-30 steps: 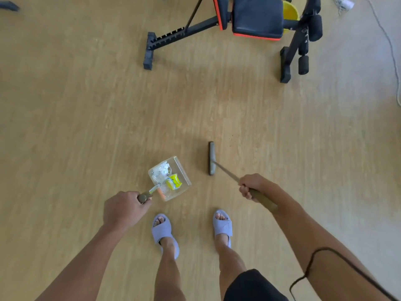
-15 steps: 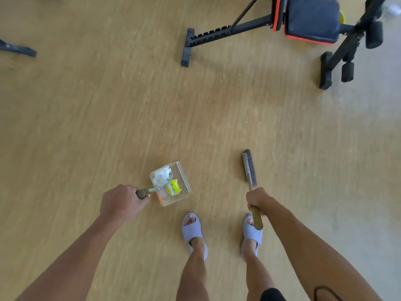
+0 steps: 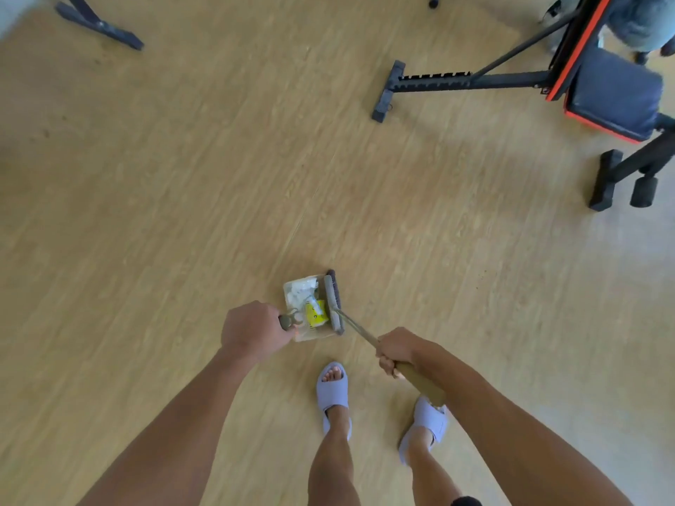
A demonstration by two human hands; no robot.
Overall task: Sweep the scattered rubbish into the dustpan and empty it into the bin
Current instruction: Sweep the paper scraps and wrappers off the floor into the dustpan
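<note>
A clear dustpan [image 3: 317, 334] hangs low over the wooden floor in front of my feet, with my left hand [image 3: 250, 332] shut on its handle. White crumpled rubbish [image 3: 300, 292] and a yellow wrapper [image 3: 316, 313] lie inside it. My right hand [image 3: 396, 350] is shut on the long broom handle. The grey broom head [image 3: 334, 302] rests against the dustpan's right, open side. No bin is in view.
A black and red weight bench [image 3: 548, 80] stands at the upper right, its foot bar [image 3: 385, 91] reaching toward the middle. A dark stand leg [image 3: 100, 25] lies at the upper left. My slippered feet [image 3: 334, 390] are just behind the dustpan.
The broom head has swung left from open floor up against the dustpan's opening. The view has turned left, so the bench now sits further right.
</note>
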